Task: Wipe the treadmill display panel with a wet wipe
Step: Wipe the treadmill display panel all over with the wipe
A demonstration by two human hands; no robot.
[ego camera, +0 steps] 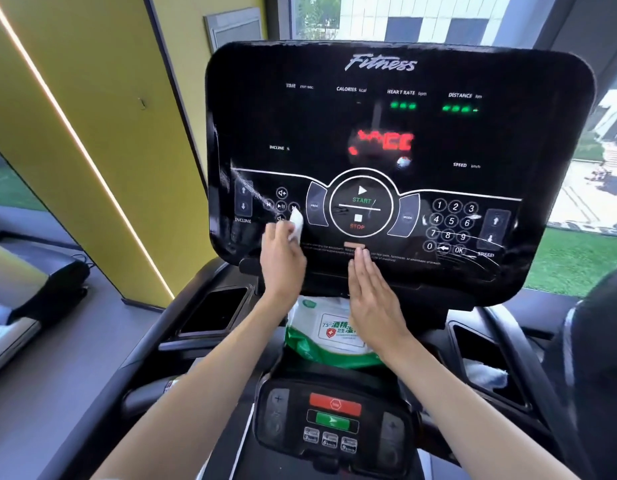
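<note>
The black glossy treadmill display panel [397, 133] fills the upper middle of the view, with lit green and red digits and a START/STOP ring. My left hand [283, 261] holds a white wet wipe [296, 225] against the panel's lower left, by the media buttons. Wet streaks run across the lower left and lower right of the panel. My right hand [369, 292] is flat with straight fingers, its fingertips touching the panel's bottom edge below the STOP mark.
A green and white pack of wet wipes [331, 337] lies on the console shelf under the panel. Below it is a small control pad [335, 417] with red and green buttons. Cup recesses [213, 310] flank the shelf. A yellow wall [92, 116] stands left.
</note>
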